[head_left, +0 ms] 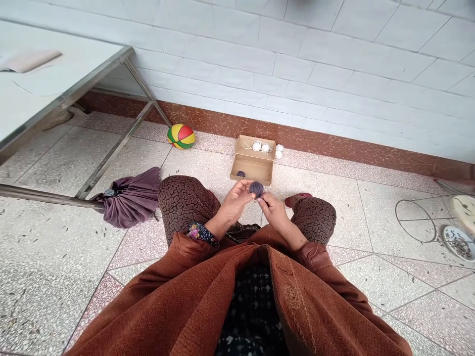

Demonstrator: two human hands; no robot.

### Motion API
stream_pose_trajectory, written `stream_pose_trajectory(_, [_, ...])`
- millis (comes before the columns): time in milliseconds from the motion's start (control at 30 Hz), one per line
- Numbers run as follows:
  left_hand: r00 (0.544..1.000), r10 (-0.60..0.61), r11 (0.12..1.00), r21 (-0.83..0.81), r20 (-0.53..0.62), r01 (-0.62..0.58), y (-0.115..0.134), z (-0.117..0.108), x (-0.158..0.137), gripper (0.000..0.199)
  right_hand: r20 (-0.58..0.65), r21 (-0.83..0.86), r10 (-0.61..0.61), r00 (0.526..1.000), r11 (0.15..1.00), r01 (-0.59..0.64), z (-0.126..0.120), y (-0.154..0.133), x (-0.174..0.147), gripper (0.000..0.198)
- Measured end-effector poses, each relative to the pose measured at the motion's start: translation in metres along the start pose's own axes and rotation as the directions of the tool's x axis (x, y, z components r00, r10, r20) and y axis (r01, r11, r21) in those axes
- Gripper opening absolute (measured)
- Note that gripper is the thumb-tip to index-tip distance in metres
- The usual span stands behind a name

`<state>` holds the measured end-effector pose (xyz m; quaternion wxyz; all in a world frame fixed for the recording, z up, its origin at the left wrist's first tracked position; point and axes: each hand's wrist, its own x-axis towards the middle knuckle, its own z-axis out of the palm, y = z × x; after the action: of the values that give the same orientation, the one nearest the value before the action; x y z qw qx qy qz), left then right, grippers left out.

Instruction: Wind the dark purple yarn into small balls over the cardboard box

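Observation:
A small dark grey-purple ball of yarn is held up between my two hands, over the gap between my knees. My left hand grips its left side with thumb and fingers. From the right, my right hand pinches at the ball's lower edge; whether it holds a loose strand there is too small to tell. Just beyond the hands an open cardboard box lies on the floor. Inside its near part sits another dark yarn ball, and white yarn balls rest in its raised lid.
Two small white pieces lie right of the box. A colourful ball rests near a metal-framed table at left, with a purple cloth bag below. On the right stand a wire-ringed stool and a dish of dark bits.

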<state>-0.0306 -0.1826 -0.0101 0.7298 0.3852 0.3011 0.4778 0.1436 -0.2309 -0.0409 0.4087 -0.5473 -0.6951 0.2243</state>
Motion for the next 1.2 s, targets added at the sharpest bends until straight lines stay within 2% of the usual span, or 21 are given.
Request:
stream_pose_trajectory(200, [0.995, 0.046, 0.981, 0.192, -0.085, -0.029, -0.003, -0.005, 0.001, 0.049, 0.117, 0.000, -0.179, 0.977, 0.984, 0.180, -0.009, -0.017, -0.005, 0.026])
stream_pose_trajectory(333, [0.998, 0.014, 0.964, 0.265, -0.061, 0.003, -0.001, -0.004, 0.000, 0.050, 0.056, 0.023, -0.246, 0.968, 0.969, 0.245, -0.026, -0.028, 0.001, 0.024])
stream_pose_trajectory(533, [0.997, -0.042, 0.951, 0.310, 0.064, 0.020, 0.007, 0.003, -0.005, 0.047, -0.063, -0.055, -0.144, 0.988, 0.988, 0.141, -0.045, -0.022, 0.025, 0.023])
stream_pose_trajectory(633, [0.982, -0.100, 0.959, 0.279, 0.161, 0.052, 0.010, 0.006, -0.008, 0.045, -0.116, -0.064, -0.084, 0.990, 0.995, 0.077, -0.041, -0.011, 0.030, 0.025])
stream_pose_trajectory(700, [0.976, -0.118, 0.974, 0.213, 0.184, 0.078, 0.009, 0.006, -0.009, 0.044, -0.128, -0.055, -0.046, 0.991, 0.998, 0.039, -0.034, -0.004, 0.029, 0.027])
stream_pose_trajectory(833, [0.989, -0.086, 0.995, 0.059, 0.120, 0.079, 0.006, 0.005, -0.007, 0.049, -0.095, -0.020, -0.007, 0.995, 1.000, 0.005, -0.018, 0.006, 0.016, 0.028])
stream_pose_trajectory(933, [0.991, -0.099, 0.995, 0.008, 0.090, 0.099, 0.005, 0.003, -0.004, 0.057, -0.047, -0.030, 0.004, 0.999, 1.000, -0.006, -0.008, 0.011, 0.005, 0.027])
stream_pose_trajectory(1067, [0.997, -0.069, 0.997, 0.033, 0.034, 0.068, 0.002, 0.001, -0.002, 0.052, 0.026, -0.072, -0.031, 0.999, 0.997, 0.033, -0.003, 0.009, -0.004, 0.029])
stream_pose_trajectory(1200, [0.998, 0.013, 0.990, 0.139, -0.063, -0.004, -0.002, -0.001, -0.001, 0.050, 0.118, -0.061, -0.166, 0.979, 0.983, 0.174, -0.009, -0.005, -0.006, 0.030])
